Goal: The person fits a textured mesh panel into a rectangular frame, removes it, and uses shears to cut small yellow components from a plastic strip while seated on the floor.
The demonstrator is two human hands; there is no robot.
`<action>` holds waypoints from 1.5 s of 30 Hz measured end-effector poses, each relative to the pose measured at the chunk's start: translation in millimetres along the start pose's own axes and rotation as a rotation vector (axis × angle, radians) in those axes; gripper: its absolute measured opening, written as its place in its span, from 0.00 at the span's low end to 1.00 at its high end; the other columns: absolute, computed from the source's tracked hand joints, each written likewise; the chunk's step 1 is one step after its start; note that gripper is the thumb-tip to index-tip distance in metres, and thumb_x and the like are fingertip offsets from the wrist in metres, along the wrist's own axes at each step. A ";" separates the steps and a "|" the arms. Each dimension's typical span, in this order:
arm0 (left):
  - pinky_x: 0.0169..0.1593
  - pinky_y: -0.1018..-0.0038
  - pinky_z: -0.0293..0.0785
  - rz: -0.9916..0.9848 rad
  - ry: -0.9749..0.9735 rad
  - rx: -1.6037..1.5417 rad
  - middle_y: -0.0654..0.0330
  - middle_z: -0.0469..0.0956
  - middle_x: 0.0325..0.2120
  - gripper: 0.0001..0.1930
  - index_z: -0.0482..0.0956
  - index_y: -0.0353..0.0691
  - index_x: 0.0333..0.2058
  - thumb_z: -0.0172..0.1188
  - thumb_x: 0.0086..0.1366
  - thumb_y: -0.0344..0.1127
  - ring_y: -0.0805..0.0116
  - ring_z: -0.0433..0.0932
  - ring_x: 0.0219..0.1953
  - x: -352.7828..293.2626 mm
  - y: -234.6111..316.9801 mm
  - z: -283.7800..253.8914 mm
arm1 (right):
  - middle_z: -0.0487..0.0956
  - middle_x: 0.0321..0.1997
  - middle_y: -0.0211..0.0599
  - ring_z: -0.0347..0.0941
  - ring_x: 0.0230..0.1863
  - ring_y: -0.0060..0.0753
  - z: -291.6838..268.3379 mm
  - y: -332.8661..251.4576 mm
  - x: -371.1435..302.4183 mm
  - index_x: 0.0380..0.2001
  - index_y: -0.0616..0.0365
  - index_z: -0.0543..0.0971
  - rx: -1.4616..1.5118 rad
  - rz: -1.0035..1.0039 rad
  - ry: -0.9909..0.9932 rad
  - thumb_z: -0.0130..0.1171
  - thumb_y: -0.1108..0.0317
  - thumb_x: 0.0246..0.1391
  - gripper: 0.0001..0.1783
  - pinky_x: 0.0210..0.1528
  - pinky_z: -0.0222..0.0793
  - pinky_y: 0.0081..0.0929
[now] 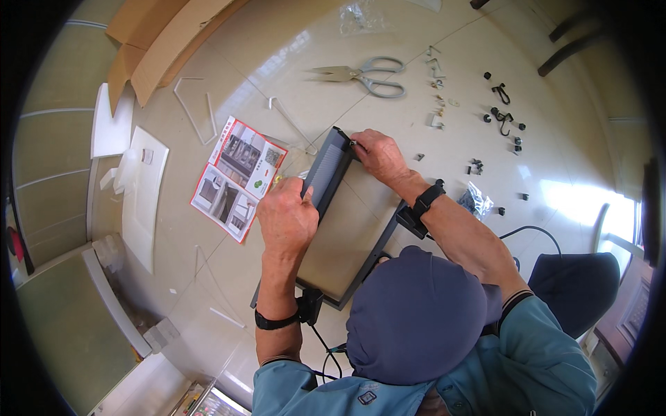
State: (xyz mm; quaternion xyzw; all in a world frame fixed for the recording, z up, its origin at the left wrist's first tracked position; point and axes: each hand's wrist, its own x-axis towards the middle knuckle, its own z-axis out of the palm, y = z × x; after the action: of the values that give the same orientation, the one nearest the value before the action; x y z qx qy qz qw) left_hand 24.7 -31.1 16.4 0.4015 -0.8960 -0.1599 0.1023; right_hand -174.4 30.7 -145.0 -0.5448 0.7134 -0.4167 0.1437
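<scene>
A dark grey rectangular frame (326, 172) stands tilted between my arms, and the tiled floor shows through its middle. My left hand (288, 216) is closed round its left long side, with the thumb along the grey slatted face. At the far corner, my right hand (380, 156) pinches with bent fingers. A small shiny bit shows at those fingertips, too small to name. Just left of the frame lies a red-edged printed leaflet (236, 177). Beyond the right hand are shears (361, 75) with grey handles. My head covers part of the frame's near end.
Small metal fittings (437, 93) lie in a row at the far right, with black hooks (501, 119) and knobs beyond. A crumpled plastic bag (476, 201) is beside my right forearm. Bent white rods (198, 107), a cardboard box (163, 52) and white boards (146, 201) lie left.
</scene>
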 end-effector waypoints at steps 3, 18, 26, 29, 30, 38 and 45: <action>0.32 0.56 0.70 0.008 0.001 -0.008 0.49 0.77 0.26 0.09 0.73 0.33 0.25 0.66 0.52 0.26 0.45 0.76 0.30 0.8 0.7 -0.8 | 0.77 0.33 0.43 0.76 0.38 0.51 -0.6 -1.6 0.2 0.38 0.58 0.79 -0.021 -0.006 -0.008 0.60 0.74 0.51 0.09 0.41 0.74 0.40; 0.26 0.57 0.71 0.111 -0.004 0.027 0.50 0.75 0.24 0.06 0.73 0.37 0.26 0.62 0.51 0.24 0.46 0.76 0.23 -10.9 10.7 2.7 | 0.76 0.31 0.43 0.73 0.38 0.49 3.6 -9.1 -1.7 0.31 0.58 0.76 -0.061 -0.012 0.022 0.57 0.75 0.51 0.02 0.41 0.73 0.40; 0.26 0.57 0.71 0.130 -0.021 0.042 0.51 0.75 0.24 0.06 0.73 0.36 0.25 0.62 0.52 0.25 0.47 0.75 0.22 -15.3 10.6 3.6 | 0.76 0.31 0.39 0.73 0.37 0.44 10.7 -23.1 -6.6 0.31 0.55 0.77 -0.229 0.067 0.064 0.60 0.73 0.48 0.05 0.40 0.72 0.38; 0.26 0.57 0.71 0.137 -0.036 0.028 0.50 0.75 0.24 0.06 0.73 0.36 0.25 0.62 0.51 0.24 0.47 0.75 0.22 -14.5 11.8 1.5 | 0.76 0.31 0.39 0.73 0.38 0.44 10.5 -20.5 -7.9 0.31 0.55 0.77 -0.220 0.061 0.081 0.61 0.73 0.48 0.05 0.41 0.71 0.39; 0.26 0.57 0.70 0.136 -0.034 0.011 0.50 0.75 0.24 0.06 0.73 0.36 0.25 0.62 0.51 0.24 0.46 0.75 0.23 -13.9 12.2 0.2 | 0.76 0.31 0.39 0.72 0.38 0.45 10.9 -19.3 -8.3 0.31 0.56 0.76 -0.212 0.055 0.087 0.60 0.73 0.48 0.05 0.41 0.71 0.39; 0.26 0.57 0.69 0.176 -0.036 -0.033 0.50 0.75 0.24 0.07 0.72 0.35 0.25 0.63 0.50 0.23 0.45 0.74 0.23 -9.0 5.2 -0.4 | 0.77 0.31 0.42 0.73 0.38 0.46 15.7 -16.1 -8.9 0.28 0.57 0.75 -0.227 0.052 0.082 0.60 0.73 0.49 0.04 0.43 0.70 0.39; 0.30 0.52 0.67 0.087 -0.074 -0.066 0.46 0.74 0.24 0.09 0.70 0.34 0.25 0.65 0.54 0.26 0.39 0.73 0.28 -9.1 8.0 0.3 | 0.77 0.31 0.42 0.74 0.38 0.46 18.6 -15.8 -9.9 0.29 0.57 0.74 -0.245 0.021 0.095 0.59 0.72 0.50 0.04 0.42 0.71 0.40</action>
State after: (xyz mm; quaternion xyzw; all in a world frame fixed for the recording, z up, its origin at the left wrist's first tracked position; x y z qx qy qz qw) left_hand 25.1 -19.1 18.6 0.3522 -0.9101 -0.1993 0.0892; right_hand -148.1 30.5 -146.9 -0.5303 0.7707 -0.3502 0.0464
